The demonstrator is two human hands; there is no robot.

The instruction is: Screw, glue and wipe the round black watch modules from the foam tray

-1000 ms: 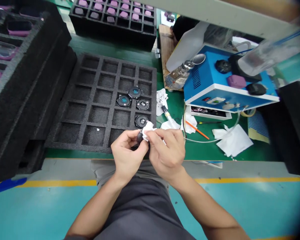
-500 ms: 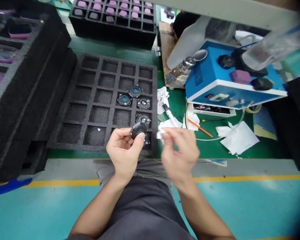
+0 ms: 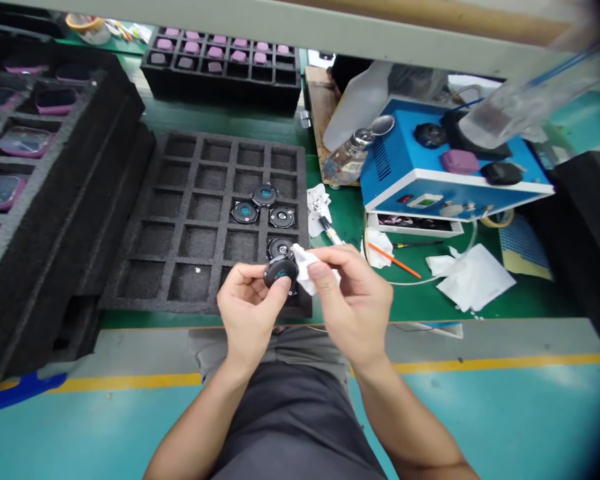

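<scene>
Between the fingers and thumb of my left hand (image 3: pixel 250 303) is a round black watch case (image 3: pixel 280 272), tilted, with a small blue-green mark on its face. A crumpled white wipe (image 3: pixel 306 268) is pinched in my right hand (image 3: pixel 355 297), its tip at the right edge of the case; whether they touch I cannot tell. Both hands are over the front right of a black foam tray (image 3: pixel 193 247) with square compartments. Several similar round watch cases (image 3: pixel 245 212) lie on its right side, and one (image 3: pixel 265 195) rests across the dividers. My hands partly cover the front ones.
Right of the tray lie used wipes (image 3: pixel 475 277), an orange stick (image 3: pixel 395 260) and a syringe-like tube (image 3: pixel 331 231). Behind them stand a blue machine (image 3: pixel 410 160) and a glass pump bottle (image 3: pixel 347 160). Stacked foam trays (image 3: pixel 95 133) rise at left; another foam block (image 3: pixel 220 83) holds purple pieces.
My right hand has brought the wipe leftward, up to the watch case. The case has turned so its face shows more toward me. The camera view has shifted slightly.
</scene>
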